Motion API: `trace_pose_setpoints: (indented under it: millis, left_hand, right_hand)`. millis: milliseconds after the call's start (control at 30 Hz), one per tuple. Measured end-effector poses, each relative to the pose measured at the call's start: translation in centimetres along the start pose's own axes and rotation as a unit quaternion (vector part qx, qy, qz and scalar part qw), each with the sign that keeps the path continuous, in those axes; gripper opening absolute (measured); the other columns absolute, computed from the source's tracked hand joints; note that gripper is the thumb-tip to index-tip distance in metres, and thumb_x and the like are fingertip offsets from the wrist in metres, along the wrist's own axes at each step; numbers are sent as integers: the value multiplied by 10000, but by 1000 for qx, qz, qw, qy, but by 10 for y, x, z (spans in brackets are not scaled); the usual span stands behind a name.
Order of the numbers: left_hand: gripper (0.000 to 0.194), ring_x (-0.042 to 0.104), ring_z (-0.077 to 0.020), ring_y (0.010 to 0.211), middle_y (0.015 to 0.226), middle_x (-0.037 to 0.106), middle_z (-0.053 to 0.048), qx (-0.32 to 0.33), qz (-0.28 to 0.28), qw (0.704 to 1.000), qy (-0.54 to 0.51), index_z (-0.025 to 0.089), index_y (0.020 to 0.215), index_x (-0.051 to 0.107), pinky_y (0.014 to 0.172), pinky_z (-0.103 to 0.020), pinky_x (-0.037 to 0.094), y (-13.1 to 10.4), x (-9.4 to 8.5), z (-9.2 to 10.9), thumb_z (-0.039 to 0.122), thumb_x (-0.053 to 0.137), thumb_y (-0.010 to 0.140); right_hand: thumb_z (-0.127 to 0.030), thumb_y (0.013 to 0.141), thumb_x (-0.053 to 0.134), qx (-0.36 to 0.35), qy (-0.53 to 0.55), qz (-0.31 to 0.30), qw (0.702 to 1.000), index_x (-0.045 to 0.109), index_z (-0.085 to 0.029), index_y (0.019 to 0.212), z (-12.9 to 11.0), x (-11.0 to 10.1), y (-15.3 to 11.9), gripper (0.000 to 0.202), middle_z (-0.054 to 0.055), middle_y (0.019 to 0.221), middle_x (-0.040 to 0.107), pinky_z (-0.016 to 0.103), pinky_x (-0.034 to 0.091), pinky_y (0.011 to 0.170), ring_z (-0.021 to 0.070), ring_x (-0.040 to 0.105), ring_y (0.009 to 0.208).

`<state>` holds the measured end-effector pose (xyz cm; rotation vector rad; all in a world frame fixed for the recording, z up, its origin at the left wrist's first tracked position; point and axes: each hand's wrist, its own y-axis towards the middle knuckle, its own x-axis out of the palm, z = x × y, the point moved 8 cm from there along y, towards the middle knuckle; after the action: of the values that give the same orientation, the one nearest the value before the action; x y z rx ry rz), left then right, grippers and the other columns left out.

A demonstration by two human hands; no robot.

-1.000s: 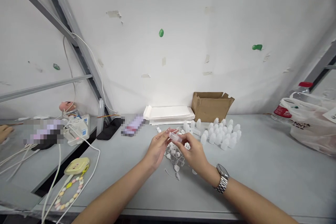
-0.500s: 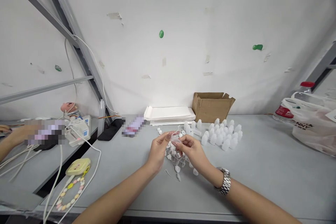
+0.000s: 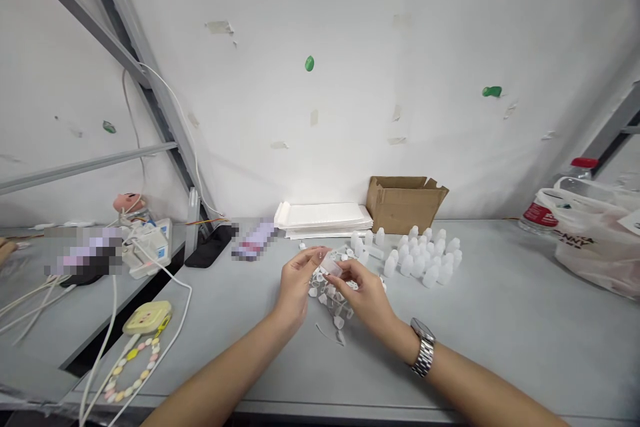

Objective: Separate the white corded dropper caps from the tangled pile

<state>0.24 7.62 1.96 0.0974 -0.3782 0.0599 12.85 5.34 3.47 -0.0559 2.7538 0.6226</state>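
Left hand: mine, fingertips closed on one side of a clear piece. Right hand: mine, thumb and fingers closed on the other side of the same item; metal watch at the wrist.

Clear piece: one, small, translucent, held between my hands above the middle of the desk; exact shape too small to tell.

Small parts: a loose heap of white and clear bits, under and between my hands, trailing towards the near edge.

Bottles: many, small, whitish, mostly upright, grouped beyond and to the right of my right hand; a few more near the box.

Box: one, brown cardboard, open-topped, at the far edge.

Envelopes: a white stack, at the far edge, just left of the box.

Phone: one, black, lying near the far left corner. Purple item: beside it, blurred out.

Yellow case: one, by the left edge, with a bead loop nearer me and a white cable alongside.

Bag: one, white plastic, towards the far right corner, against a red-labelled drink bottle.
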Motion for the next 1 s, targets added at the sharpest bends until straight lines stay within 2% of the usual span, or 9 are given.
trace_pose_setpoints:
  millis: [100,233,367,467,567,633,800,900,1000]
  left_hand:
    - [244,541,-186,903,867,668,-47,-34,-13,999,-34,172,765,700,826,-283,365,0,3,-6,369,716,622]
    - [279,539,-172,852,859,648,-45,-35,-51,998,-33,160,785,691,773,-266,376,-2,9,-8,415,671,672]
    - [309,537,-182,870,916,627,-57,-32,-80,996,-29,150,824,679,763,-272,387,-4,13,-8,436,611,729]
    - [360,531,-210,934,973,622,-85,-49,-93,994,-30,134,837,678,797,-291,388,-4,16,-9,468,593,732]
    - [394,526,-228,982,1016,623,-99,-72,-111,991,-34,137,851,680,829,-307,384,-4,19,-11,497,585,725]
    - [397,529,-234,992,1026,626,-100,-71,-110,991,-21,146,877,681,841,-314,382,-3,18,-10,500,583,725]
    - [342,472,-244,1084,1138,561,-94,-7,-60,997,48,157,856,700,860,-294,378,-2,10,-2,457,596,729]
    - [317,449,-232,1114,1162,545,-73,18,-49,996,72,197,934,683,886,-290,358,-5,10,1,425,611,726]
    - [291,458,-219,1099,1122,572,-58,25,-33,998,53,214,917,682,875,-279,352,-4,9,1,409,638,705]
  right_hand:
    - [-337,781,561,-27,-32,3,999,555,-201,790,-4,-2,-1,136,12,681,613,262,444,599,144,552,620]
    - [-361,781,560,-8,-9,-26,1000,544,-195,741,-2,0,-1,172,4,630,607,256,430,579,140,551,588]
    - [-409,743,598,80,109,-67,989,543,-190,715,7,6,0,227,-15,553,594,255,431,540,139,561,539]
    - [-434,698,631,143,223,-100,959,542,-177,661,9,13,1,275,-20,535,585,254,442,518,125,557,492]
    - [-451,682,637,172,289,-156,929,532,-166,617,6,22,0,311,-16,550,590,252,441,494,108,542,448]
    - [-458,705,611,167,275,-173,931,537,-163,637,6,25,-1,312,-12,558,593,255,445,497,114,552,456]
    - [-412,733,601,98,122,-67,985,577,-172,843,15,13,0,265,1,662,614,279,466,607,153,595,628]
    - [-399,724,615,89,93,-45,991,574,-175,833,17,12,0,253,-3,652,600,284,461,602,157,580,628]
    - [-413,722,613,104,130,-49,985,566,-173,814,16,13,2,261,-1,660,593,283,462,601,159,586,638]
